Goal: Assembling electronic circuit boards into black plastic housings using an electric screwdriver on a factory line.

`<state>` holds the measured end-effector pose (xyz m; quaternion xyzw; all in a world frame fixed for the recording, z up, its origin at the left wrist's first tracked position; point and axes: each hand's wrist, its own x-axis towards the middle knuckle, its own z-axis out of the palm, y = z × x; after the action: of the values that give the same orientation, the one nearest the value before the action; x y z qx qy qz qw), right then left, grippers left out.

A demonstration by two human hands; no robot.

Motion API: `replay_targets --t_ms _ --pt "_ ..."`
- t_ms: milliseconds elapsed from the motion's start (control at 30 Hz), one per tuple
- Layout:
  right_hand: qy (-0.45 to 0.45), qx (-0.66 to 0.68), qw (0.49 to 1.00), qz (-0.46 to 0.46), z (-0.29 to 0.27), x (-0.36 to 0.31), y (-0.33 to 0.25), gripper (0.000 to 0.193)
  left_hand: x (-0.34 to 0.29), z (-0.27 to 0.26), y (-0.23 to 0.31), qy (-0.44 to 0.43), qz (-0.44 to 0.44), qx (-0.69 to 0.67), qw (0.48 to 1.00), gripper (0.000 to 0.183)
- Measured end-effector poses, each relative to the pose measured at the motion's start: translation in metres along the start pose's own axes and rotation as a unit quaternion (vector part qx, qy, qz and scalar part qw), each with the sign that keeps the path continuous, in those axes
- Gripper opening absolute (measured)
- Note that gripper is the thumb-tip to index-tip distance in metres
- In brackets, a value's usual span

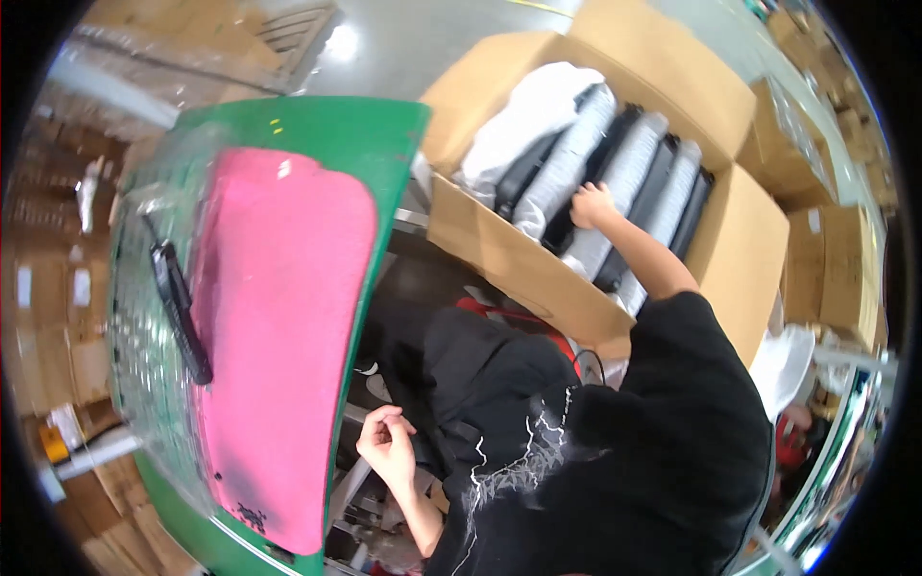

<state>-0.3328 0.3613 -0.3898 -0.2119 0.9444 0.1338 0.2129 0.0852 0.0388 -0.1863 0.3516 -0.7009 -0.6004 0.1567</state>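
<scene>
Left grip (386,446) is held half-open beside the green desk (370,120), where a pink mat (293,307) is laid; boxes (843,274) are stacked around. Wrapped cylinders (642,146) are packed in an open carton (528,269), the right grip (592,204) placed at one (closure not discernible).

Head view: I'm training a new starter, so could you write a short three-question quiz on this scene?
1. Multiple choice: which hand reaches into the open cardboard box?
A) Left
B) Right
C) Both

2. True or false: the left hand is holding the long black part.

3. Fill in the missing colour: the mat lying on the green table is ____.

Key:
1. B: the right hand is in among the pieces in the box.
2. False: the black part lies on the table, well apart from that hand.
3. Pink.
</scene>
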Motion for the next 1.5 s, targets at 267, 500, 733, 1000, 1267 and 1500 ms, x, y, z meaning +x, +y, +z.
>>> replay_targets --t_ms 267,500,733,1000,1267,1500 --pt "0.537 0.046 0.817 -0.205 0.012 -0.019 0.136 0.019 0.004 0.001 0.043 -0.077 0.075 0.077 0.991 0.011" --pt "0.611 0.658 0.439 -0.034 -0.270 -0.146 -0.026 0.044 -0.008 -0.056 0.103 -0.082 0.257 0.028 0.963 0.010" --pt "0.513 0.090 0.666 -0.534 -0.337 -0.211 -0.197 0.041 0.050 -0.145 0.152 0.095 0.277 0.122 0.948 0.018" --pt "0.188 -0.104 0.540 -0.814 -0.343 -0.253 -0.342 0.042 0.094 -0.192 0.108 0.069 0.240 0.301 0.920 0.046" --pt "0.466 0.034 0.606 -0.644 -0.462 -0.136 -0.615 0.043 0.079 -0.192 0.088 0.132 0.330 0.415 0.838 0.015" --pt "0.367 -0.065 0.795 -0.478 -0.488 -0.043 -0.756 0.053 0.082 -0.212 0.087 0.148 0.297 0.469 0.819 0.011"
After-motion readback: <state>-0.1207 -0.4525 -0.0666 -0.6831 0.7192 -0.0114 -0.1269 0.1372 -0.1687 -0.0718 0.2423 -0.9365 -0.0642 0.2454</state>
